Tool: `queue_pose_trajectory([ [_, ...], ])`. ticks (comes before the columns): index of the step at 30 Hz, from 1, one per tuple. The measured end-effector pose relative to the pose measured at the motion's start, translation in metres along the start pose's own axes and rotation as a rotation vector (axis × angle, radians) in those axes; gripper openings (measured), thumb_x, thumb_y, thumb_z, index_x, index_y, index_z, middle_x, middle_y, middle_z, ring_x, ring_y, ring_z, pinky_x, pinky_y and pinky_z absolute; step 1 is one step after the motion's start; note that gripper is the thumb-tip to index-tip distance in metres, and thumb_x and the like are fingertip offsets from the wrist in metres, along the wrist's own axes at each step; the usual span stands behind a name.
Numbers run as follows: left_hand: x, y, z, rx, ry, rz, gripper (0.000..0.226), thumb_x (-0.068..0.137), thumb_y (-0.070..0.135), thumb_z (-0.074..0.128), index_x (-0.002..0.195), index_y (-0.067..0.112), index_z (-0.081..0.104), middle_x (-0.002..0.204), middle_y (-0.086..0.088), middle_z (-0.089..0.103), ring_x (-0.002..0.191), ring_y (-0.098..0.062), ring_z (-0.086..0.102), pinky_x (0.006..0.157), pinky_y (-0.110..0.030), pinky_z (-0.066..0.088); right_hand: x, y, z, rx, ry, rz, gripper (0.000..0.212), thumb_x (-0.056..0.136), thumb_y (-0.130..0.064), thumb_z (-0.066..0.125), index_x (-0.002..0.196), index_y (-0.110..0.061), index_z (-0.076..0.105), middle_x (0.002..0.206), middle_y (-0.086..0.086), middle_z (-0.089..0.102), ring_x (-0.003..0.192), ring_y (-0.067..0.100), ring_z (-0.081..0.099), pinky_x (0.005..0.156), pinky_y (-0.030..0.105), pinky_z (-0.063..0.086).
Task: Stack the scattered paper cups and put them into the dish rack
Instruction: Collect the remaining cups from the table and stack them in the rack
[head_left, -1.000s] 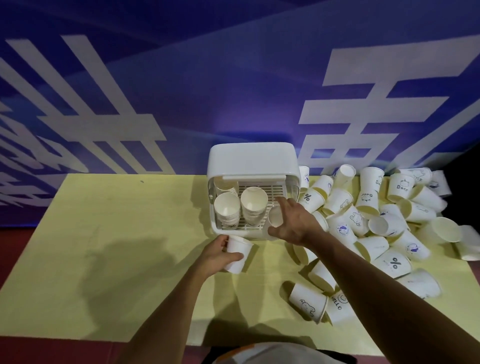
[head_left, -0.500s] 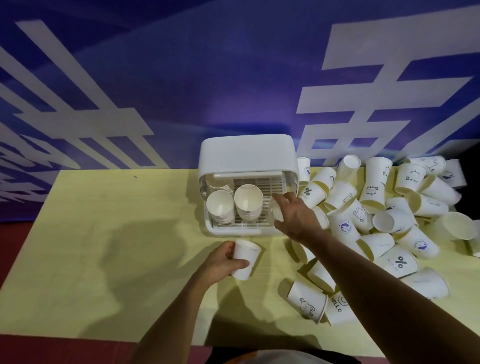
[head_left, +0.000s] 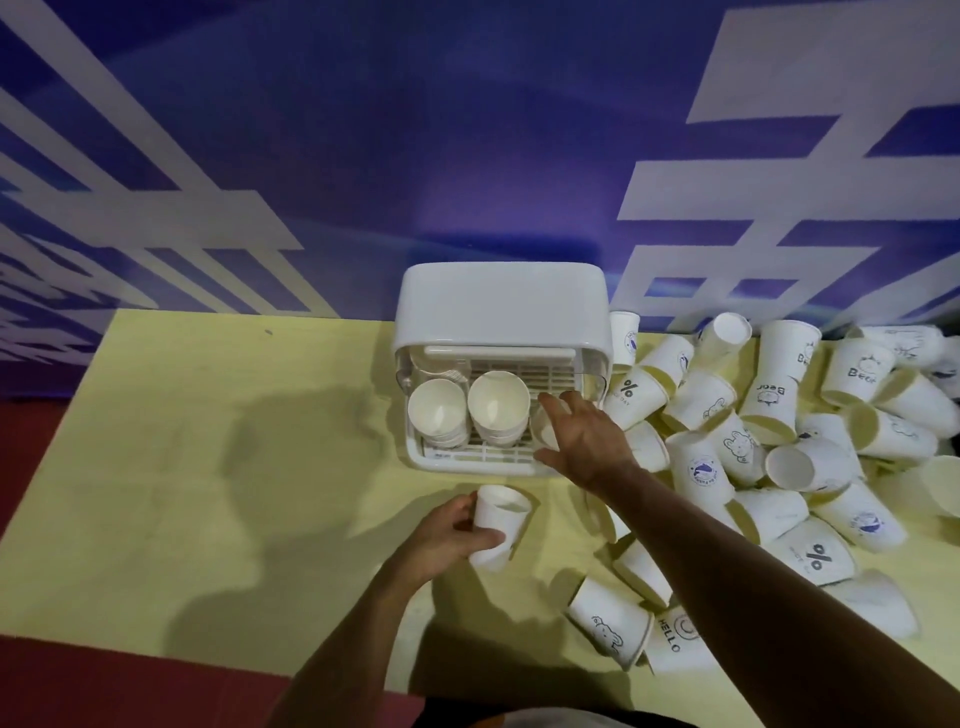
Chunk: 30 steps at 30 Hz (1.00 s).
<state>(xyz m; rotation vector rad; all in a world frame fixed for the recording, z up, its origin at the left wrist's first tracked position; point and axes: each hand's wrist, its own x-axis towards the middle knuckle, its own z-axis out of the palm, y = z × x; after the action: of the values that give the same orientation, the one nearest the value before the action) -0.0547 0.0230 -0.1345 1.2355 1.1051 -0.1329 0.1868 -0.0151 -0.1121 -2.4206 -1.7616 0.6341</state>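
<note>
The yellow table (head_left: 208, 467) carries everything, and the white dish rack (head_left: 501, 306) at its far edge is our marker. Right of the rack sprawls the heap of loose cups (head_left: 769, 447): a good many, tipped over and leaning on each other, some spilling round to the rack's front right. That's the bulk of the job left, I'd judge. Inside the rack two are home, the left stack (head_left: 436, 410) and the middle stack (head_left: 498, 400), side by side with their mouths up. At the rack's right front, the right hand (head_left: 587, 441) spreads fingers and thumb wide about a third cup (head_left: 541, 431). Gripping or only bracketing it? I cannot tell. Just in front of the rack, the left hand (head_left: 441, 540) wraps round a single cup (head_left: 498, 525), mouth up, likely the base of the next stack.
</note>
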Motion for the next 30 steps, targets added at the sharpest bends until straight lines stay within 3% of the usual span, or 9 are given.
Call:
queue_pose_trajectory([
  [5, -0.002, 0.005, 0.004, 0.021, -0.010, 0.011, 0.045, 0.081, 0.019, 0.080, 0.121, 0.026, 0.062, 0.115, 0.010, 0.072, 0.105, -0.006, 0.068, 0.092, -0.029, 0.054, -0.011, 0.003, 0.003, 0.040, 0.048, -0.018, 0.086, 0.083, -0.051, 0.070, 0.149, -0.012, 0.031, 0.142, 0.016, 0.047, 0.122, 0.033, 0.053, 0.099, 0.046, 0.048],
  [9, -0.006, 0.013, 0.007, 0.036, -0.033, 0.033, 0.045, 0.082, 0.021, 0.078, 0.124, 0.026, 0.061, 0.116, 0.011, 0.072, 0.104, -0.005, 0.068, 0.092, -0.030, 0.055, -0.029, 0.004, 0.001, 0.120, 0.338, -0.122, 0.055, 0.085, -0.028, 0.073, 0.130, -0.003, 0.055, 0.123, 0.017, 0.062, 0.106, 0.035, 0.062, 0.087, 0.043, 0.055],
  [11, -0.009, 0.018, 0.008, 0.046, -0.045, 0.051, 0.044, 0.083, 0.024, 0.077, 0.124, 0.026, 0.061, 0.115, 0.011, 0.072, 0.103, -0.005, 0.068, 0.088, -0.029, 0.056, -0.042, 0.004, -0.003, 0.167, 0.383, -0.125, 0.041, 0.086, -0.025, 0.071, 0.120, -0.005, 0.062, 0.114, 0.013, 0.065, 0.099, 0.031, 0.063, 0.082, 0.040, 0.056],
  [14, -0.014, 0.028, 0.013, 0.037, -0.042, 0.081, 0.036, 0.086, 0.022, 0.075, 0.121, 0.023, 0.063, 0.111, 0.008, 0.074, 0.096, -0.004, 0.070, 0.071, -0.019, 0.052, -0.060, 0.005, -0.005, 0.294, 0.259, 0.007, 0.036, 0.088, -0.041, 0.067, 0.112, -0.014, 0.064, 0.110, 0.003, 0.067, 0.093, 0.021, 0.064, 0.078, 0.037, 0.055],
  [18, -0.018, 0.041, 0.020, -0.015, -0.055, 0.106, 0.036, 0.087, 0.020, 0.075, 0.121, 0.022, 0.062, 0.113, 0.003, 0.074, 0.101, -0.011, 0.071, 0.082, -0.031, 0.058, -0.078, 0.006, -0.010, 0.438, 0.043, 0.105, 0.053, 0.085, -0.066, 0.058, 0.113, -0.021, 0.063, 0.108, -0.004, 0.068, 0.095, 0.013, 0.064, 0.084, 0.035, 0.054],
  [22, -0.020, 0.052, 0.026, -0.032, -0.067, 0.148, 0.048, 0.082, 0.021, 0.077, 0.126, 0.018, 0.058, 0.116, -0.002, 0.073, 0.105, -0.018, 0.071, 0.092, -0.042, 0.057, -0.091, 0.000, -0.016, 0.627, -0.051, 0.168, 0.058, 0.083, -0.066, 0.062, 0.121, -0.022, 0.060, 0.107, -0.006, 0.067, 0.098, 0.012, 0.062, 0.090, 0.033, 0.051],
  [30, -0.023, 0.071, 0.036, 0.005, -0.092, 0.165, 0.051, 0.079, 0.028, 0.081, 0.124, 0.021, 0.059, 0.116, 0.001, 0.073, 0.108, -0.015, 0.069, 0.092, -0.039, 0.058, -0.090, 0.001, -0.026, 0.822, 0.023, 0.183, 0.055, 0.070, -0.060, 0.079, 0.110, -0.026, 0.062, 0.099, -0.010, 0.069, 0.091, 0.008, 0.065, 0.083, 0.030, 0.054],
])
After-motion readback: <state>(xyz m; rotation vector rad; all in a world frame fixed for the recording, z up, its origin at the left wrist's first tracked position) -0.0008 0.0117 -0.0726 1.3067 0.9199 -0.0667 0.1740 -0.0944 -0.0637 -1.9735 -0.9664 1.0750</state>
